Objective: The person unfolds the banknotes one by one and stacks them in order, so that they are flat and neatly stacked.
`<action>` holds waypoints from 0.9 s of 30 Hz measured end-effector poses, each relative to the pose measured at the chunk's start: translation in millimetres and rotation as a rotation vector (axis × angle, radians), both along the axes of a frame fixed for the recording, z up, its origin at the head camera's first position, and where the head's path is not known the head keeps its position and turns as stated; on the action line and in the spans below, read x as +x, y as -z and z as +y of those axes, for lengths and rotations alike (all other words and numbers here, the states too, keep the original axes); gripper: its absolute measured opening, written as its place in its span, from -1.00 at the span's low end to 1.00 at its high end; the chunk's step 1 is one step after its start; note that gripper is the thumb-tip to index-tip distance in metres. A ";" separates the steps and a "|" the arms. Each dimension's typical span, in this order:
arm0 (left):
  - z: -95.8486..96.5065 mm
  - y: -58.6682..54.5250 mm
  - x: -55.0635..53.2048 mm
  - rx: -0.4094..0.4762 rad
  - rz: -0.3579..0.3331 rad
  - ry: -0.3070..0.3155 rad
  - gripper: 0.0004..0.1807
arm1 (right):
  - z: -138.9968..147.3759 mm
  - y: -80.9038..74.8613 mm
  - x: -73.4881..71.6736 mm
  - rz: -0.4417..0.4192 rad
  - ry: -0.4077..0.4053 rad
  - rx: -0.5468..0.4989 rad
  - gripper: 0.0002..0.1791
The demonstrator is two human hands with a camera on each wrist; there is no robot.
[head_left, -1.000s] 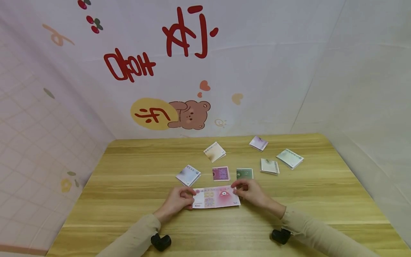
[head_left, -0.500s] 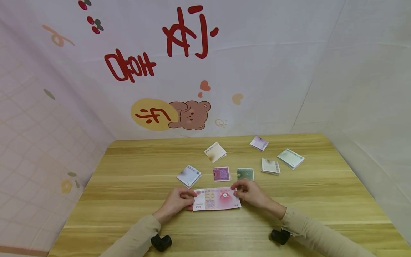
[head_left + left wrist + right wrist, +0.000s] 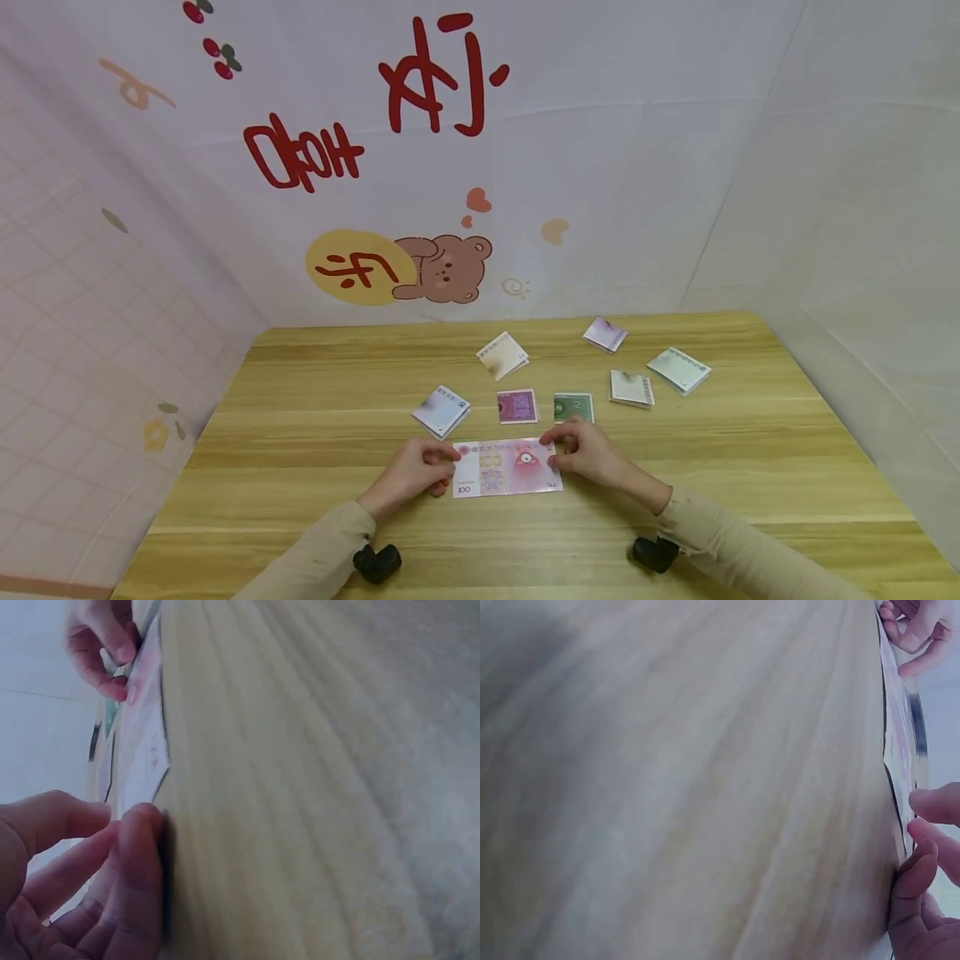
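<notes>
Left hand (image 3: 414, 469): fingers loosely bent, fingertip touching the left end of a pink 100 note (image 3: 504, 472). Right hand (image 3: 589, 451): thumb and forefinger apart, touching its right end. Note lies unfolded on the wooden table (image 3: 300, 433). Beyond: folded purple note (image 3: 517, 407), green note (image 3: 573, 407), others scattered.
</notes>
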State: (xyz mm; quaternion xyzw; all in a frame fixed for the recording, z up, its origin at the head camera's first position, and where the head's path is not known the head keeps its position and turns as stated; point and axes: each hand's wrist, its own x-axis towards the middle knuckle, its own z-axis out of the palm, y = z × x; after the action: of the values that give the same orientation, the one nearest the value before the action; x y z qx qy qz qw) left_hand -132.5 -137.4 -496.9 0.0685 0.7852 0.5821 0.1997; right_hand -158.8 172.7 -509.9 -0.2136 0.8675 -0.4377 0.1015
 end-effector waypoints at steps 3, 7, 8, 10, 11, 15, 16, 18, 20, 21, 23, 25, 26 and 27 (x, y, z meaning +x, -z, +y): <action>-0.8 -3.1 -1.4 -0.029 -0.004 0.018 -0.82 | 1.9 -0.1 -1.3 -0.012 -0.017 -0.002 -0.74; 0.7 -5.5 -3.7 -0.057 0.009 0.043 -0.84 | 7.5 0.5 -1.8 -0.015 -0.033 -0.035 -0.73; 1.6 -6.2 -4.2 -0.063 0.014 0.048 -0.84 | 9.6 0.6 -1.4 -0.019 -0.033 -0.051 -0.73; 3.6 -8.3 -4.9 -0.065 0.018 0.049 -0.84 | 14.3 0.4 -0.2 -0.022 -0.035 -0.101 -0.74; 4.7 -9.5 -5.4 -0.064 0.021 0.048 -0.84 | 16.9 0.0 0.5 -0.027 -0.036 -0.129 -0.74; 10.5 -13.9 -7.8 -0.058 0.024 0.034 -0.83 | 28.4 -2.2 1.9 -0.037 -0.044 -0.232 -0.77; 11.6 -14.9 -8.7 -0.060 0.024 0.032 -0.83 | 31.3 -2.9 1.8 -0.039 -0.043 -0.245 -0.78; 14.0 -16.1 -11.0 -0.067 0.029 0.029 -0.83 | 37.8 -4.3 1.2 -0.050 -0.040 -0.263 -0.79; 16.3 -16.6 -13.2 -0.073 0.038 0.028 -0.82 | 45.3 -5.1 0.6 -0.052 -0.032 -0.267 -0.79; 17.5 -17.2 -14.3 -0.077 0.046 0.024 -0.82 | 49.9 -5.3 0.4 -0.053 -0.027 -0.271 -0.79; 20.1 -18.2 -16.4 -0.077 0.065 0.020 -0.81 | 60.1 -5.7 0.6 -0.049 -0.019 -0.280 -0.79; 22.3 -19.6 -18.4 -0.066 0.085 0.016 -0.81 | 71.4 -5.4 1.2 -0.022 -0.008 -0.272 -0.80; 23.3 -20.9 -19.3 -0.058 0.093 0.010 -0.81 | 77.3 -5.3 1.8 -0.012 0.006 -0.266 -0.81; 24.1 -21.7 -20.4 -0.052 0.101 0.006 -0.81 | 83.3 -5.5 2.3 -0.005 0.019 -0.260 -0.81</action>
State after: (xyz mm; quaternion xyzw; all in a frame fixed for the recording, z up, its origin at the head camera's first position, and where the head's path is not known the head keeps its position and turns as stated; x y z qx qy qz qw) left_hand -152.9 -113.3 -475.2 0.0949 0.8088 0.5569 0.1633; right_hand -156.6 256.0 -504.3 -0.2158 0.8050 -0.5480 0.0711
